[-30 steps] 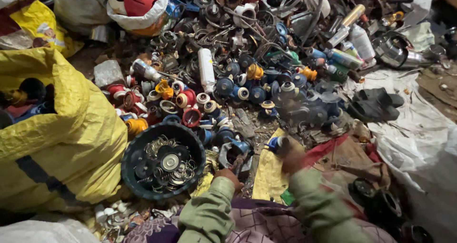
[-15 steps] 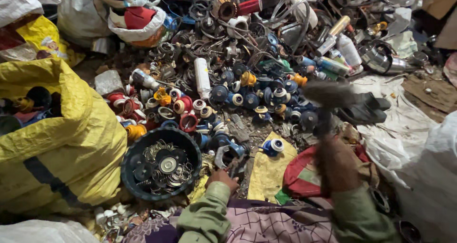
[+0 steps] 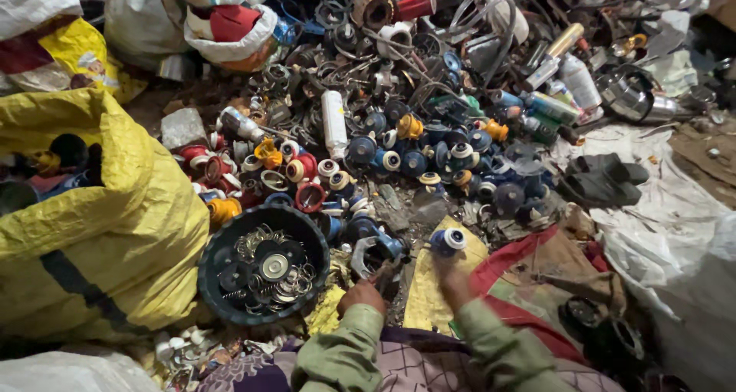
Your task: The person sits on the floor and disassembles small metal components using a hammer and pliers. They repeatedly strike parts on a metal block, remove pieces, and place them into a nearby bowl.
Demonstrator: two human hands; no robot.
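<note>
Blue cap (image 3: 447, 241): round, white-centred | right hand (image 3: 454, 283) grips it | left hand (image 3: 360, 294) grips grey clamp (image 3: 366, 255)

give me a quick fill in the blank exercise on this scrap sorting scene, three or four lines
1. The round black plastic basin holds metal rings and ____.
2. The right hand reaches to a small blue spool with a ____ end.
3. The big sack left of the basin is ____ in colour.
4. The left hand rests just ____ of the basin.

Missing words: discs; white; yellow; right
</note>
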